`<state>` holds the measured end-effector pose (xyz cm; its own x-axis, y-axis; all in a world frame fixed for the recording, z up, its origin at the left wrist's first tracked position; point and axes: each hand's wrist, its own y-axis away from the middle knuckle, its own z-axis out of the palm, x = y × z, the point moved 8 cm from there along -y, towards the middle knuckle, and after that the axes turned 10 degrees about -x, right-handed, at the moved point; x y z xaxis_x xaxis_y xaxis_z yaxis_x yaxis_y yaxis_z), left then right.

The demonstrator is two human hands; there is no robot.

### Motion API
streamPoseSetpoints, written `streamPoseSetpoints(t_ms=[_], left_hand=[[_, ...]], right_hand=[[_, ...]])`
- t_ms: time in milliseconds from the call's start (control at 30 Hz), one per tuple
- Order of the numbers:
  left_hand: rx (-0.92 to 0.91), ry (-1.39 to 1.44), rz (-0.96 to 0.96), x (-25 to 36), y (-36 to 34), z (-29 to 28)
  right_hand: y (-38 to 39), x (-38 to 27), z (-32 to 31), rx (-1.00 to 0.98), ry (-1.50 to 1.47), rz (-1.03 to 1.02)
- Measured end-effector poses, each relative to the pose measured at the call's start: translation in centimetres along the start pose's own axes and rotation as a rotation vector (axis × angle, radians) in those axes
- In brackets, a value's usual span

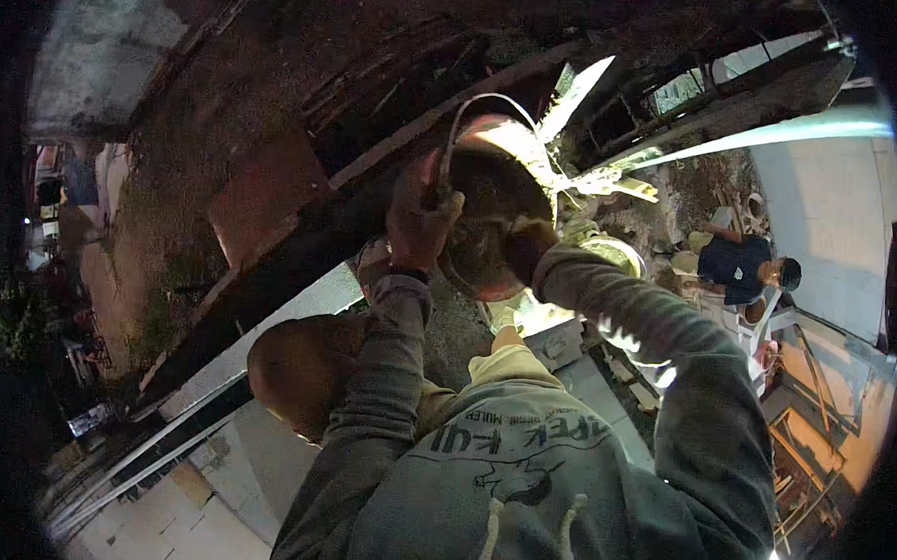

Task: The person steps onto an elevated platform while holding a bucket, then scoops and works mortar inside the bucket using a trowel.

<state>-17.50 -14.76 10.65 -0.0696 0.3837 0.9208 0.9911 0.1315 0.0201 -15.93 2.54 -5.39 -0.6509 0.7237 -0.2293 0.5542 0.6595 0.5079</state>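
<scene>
A reddish bucket (516,138) with a thin curved handle is tilted in front of me, its mouth toward me and its inside dark. My left hand (421,231) is closed around its left side, near the foot of the handle. My right hand (530,248) is at the near right part of the bucket's mouth. Deep shadow hides its fingers, so I cannot tell whether they hold the rim or something inside. Just right of the bucket is a brightly lit round, pale container (615,252).
A brown rounded thing (304,369) is beside my left forearm. Bright pale strips (577,95) stand beyond the bucket. A person in a dark shirt (734,267) sits at the right, by a white wall (832,212). A wooden frame (812,446) leans at the lower right.
</scene>
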Motion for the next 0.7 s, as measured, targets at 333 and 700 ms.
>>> streamPoseSetpoints(t_ms=[333,700], left_hand=[[-0.141,-0.052,-0.181,2.9,2.3,3.2],[0.033,0.157,-0.151,-1.5,5.1,3.1]], right_hand=[[-4.1,5.3,-4.9,-0.103,0.134,0.133],[-1.7,3.6,6.5,-0.175,-0.554,-0.125]])
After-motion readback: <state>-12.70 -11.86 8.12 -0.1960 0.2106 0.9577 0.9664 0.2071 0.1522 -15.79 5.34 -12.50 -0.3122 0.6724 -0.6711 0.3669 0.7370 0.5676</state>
